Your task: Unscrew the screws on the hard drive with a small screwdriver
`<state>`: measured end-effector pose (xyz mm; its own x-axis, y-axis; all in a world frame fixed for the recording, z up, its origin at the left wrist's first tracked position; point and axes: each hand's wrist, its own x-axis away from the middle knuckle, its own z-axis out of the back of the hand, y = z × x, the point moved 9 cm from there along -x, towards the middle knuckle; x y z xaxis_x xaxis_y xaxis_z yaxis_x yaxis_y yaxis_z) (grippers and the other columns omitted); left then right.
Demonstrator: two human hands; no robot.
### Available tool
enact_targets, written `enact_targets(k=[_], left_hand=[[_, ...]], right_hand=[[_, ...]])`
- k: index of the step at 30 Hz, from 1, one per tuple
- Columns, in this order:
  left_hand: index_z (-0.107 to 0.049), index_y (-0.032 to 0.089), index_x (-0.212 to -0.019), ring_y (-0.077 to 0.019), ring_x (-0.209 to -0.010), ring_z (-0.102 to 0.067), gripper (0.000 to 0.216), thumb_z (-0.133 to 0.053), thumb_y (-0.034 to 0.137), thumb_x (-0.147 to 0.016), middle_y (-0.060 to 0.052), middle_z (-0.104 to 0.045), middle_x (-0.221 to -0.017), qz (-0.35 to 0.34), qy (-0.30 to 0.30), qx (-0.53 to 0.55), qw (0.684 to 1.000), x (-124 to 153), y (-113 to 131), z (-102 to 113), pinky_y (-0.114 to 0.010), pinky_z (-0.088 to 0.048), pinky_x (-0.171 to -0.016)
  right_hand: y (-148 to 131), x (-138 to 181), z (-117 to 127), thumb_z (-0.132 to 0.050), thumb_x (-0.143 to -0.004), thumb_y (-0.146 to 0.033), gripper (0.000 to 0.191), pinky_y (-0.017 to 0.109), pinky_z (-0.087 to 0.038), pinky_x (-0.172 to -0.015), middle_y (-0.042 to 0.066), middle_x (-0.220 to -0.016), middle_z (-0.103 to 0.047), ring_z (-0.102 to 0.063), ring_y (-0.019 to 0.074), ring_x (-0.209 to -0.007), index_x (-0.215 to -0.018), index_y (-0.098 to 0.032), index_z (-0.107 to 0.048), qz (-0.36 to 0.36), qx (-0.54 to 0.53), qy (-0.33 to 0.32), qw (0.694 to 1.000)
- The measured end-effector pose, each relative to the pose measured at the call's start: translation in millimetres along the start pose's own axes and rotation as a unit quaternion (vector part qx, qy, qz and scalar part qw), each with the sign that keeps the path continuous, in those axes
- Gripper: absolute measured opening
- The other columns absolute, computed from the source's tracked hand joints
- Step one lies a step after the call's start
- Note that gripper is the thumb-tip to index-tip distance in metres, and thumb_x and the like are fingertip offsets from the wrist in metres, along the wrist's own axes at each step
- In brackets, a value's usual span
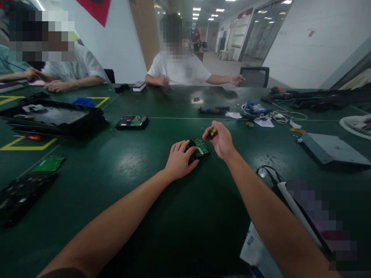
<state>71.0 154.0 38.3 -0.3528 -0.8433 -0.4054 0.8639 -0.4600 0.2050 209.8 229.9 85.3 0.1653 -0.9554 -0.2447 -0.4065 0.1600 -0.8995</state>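
**Two hands working at a hard drive on a green bench**

The fingers (pixel 208 134) of the right hand (pixel 222 142) pinch a small screwdriver (pixel 213 133) with a yellow and black handle, held just above a hard drive (pixel 199 149). The left hand (pixel 180 159) rests on the drive's near left side, its fingers loosely spread and laid flat on the black casing. The drive lies on the bench (pixel 130 166) directly under both sets of fingers, its green circuit side facing up. Beyond the left fingers, well apart, lies a second drive (pixel 132 122). Farther left is a black tray (pixel 49 117). Beyond the right fingers is a tangle of cables (pixel 257 110), and off to their right a grey metal plate (pixel 330 148). A person in a white shirt (pixel 179 69) sits across the bench.
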Motion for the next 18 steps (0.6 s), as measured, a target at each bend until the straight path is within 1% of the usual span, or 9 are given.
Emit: enact_targets(k=[3, 5, 7, 9, 11, 14, 16, 18], left_hand=[[-0.062, 0.027, -0.138, -0.0379, -0.143, -0.041, 0.052, -0.064, 0.048, -0.090, -0.012, -0.049, -0.154, -0.002, 0.001, -0.002, 1.000, 0.2, -0.1, -0.3, -0.058, -0.034, -0.119], [-0.062, 0.027, -0.138, -0.0380, -0.143, -0.041, 0.052, -0.065, 0.048, -0.090, -0.012, -0.048, -0.155, -0.001, 0.001, -0.001, 1.000, 0.4, -0.2, -0.1, -0.059, -0.033, -0.119], [-0.062, 0.027, -0.138, -0.0380, -0.143, -0.041, 0.052, -0.065, 0.048, -0.090, -0.012, -0.048, -0.155, -0.001, 0.000, 0.000, 1.000, 0.4, -0.1, 0.0, -0.059, -0.033, -0.119], [-0.062, 0.027, -0.138, -0.0380, -0.143, -0.041, 0.052, -0.064, 0.048, -0.091, -0.012, -0.049, -0.155, -0.001, -0.001, 0.001, 1.000, 0.4, 0.3, 0.2, -0.059, -0.034, -0.119], [-0.062, 0.027, -0.138, -0.0380, -0.143, -0.042, 0.052, -0.065, 0.048, -0.091, -0.012, -0.049, -0.155, -0.001, 0.000, 0.000, 1.000, 0.3, 0.4, 0.5, -0.060, -0.034, -0.118], [-0.062, 0.027, -0.138, -0.0378, -0.143, -0.041, 0.052, -0.064, 0.048, -0.091, -0.012, -0.049, -0.155, 0.000, 0.001, -0.001, 1.000, 0.1, 0.5, 1.1, -0.059, -0.034, -0.119], [-0.062, 0.027, -0.138, -0.0377, -0.143, -0.042, 0.051, -0.064, 0.048, -0.091, -0.012, -0.049, -0.155, 0.000, 0.001, 0.001, 1.000, -0.2, 0.4, 1.5, -0.059, -0.034, -0.119], [-0.062, 0.027, -0.137, -0.0379, -0.143, -0.042, 0.051, -0.065, 0.048, -0.090, -0.012, -0.049, -0.155, 0.001, 0.000, 0.005, 1.000, -0.3, 0.3, 1.7, -0.060, -0.034, -0.119]], right_hand=[[-4.0, 0.5, -4.1, -0.067, -0.089, -0.059, 0.036, 0.029, -0.046, -0.062, -0.004, -0.063, -0.054, -0.054, 0.0131, -0.060, -0.080, -0.025, -0.063, 0.011, -0.001, -0.011, 1.000], [-5.1, 0.6, -4.8, -0.062, -0.092, -0.065, 0.043, 0.029, -0.044, -0.060, -0.004, -0.061, -0.050, -0.051, 0.0125, -0.058, -0.078, -0.024, -0.064, 0.013, -0.007, -0.010, 1.000], [-5.2, 0.5, -4.2, -0.054, -0.093, -0.071, 0.051, 0.030, -0.044, -0.060, -0.002, -0.062, -0.051, -0.052, 0.0132, -0.059, -0.078, -0.023, -0.066, 0.013, -0.018, -0.007, 1.000], [-5.0, 0.1, -2.8, -0.050, -0.094, -0.072, 0.054, 0.030, -0.046, -0.061, -0.001, -0.066, -0.054, -0.054, 0.0138, -0.061, -0.079, -0.023, -0.068, 0.013, -0.020, -0.004, 1.000], [-4.7, -0.4, -0.4, -0.055, -0.094, -0.067, 0.049, 0.031, -0.048, -0.064, 0.000, -0.070, -0.057, -0.057, 0.0138, -0.064, -0.080, -0.022, -0.069, 0.014, -0.007, 0.004, 1.000], [-5.3, -0.4, 2.6, -0.070, -0.089, -0.056, 0.034, 0.031, -0.050, -0.070, -0.001, -0.074, -0.061, -0.061, 0.0137, -0.069, -0.080, -0.023, -0.065, 0.024, 0.020, 0.022, 0.999], [-6.5, 0.6, 2.3, -0.075, -0.086, -0.052, 0.031, 0.031, -0.051, -0.072, -0.002, -0.075, -0.063, -0.063, 0.0141, -0.071, -0.081, -0.024, -0.062, 0.031, 0.033, 0.029, 0.999], [-7.4, 1.8, -0.5, -0.074, -0.086, -0.055, 0.033, 0.032, -0.051, -0.073, -0.002, -0.076, -0.065, -0.064, 0.0148, -0.071, -0.083, -0.026, -0.059, 0.031, 0.037, 0.025, 0.999]])
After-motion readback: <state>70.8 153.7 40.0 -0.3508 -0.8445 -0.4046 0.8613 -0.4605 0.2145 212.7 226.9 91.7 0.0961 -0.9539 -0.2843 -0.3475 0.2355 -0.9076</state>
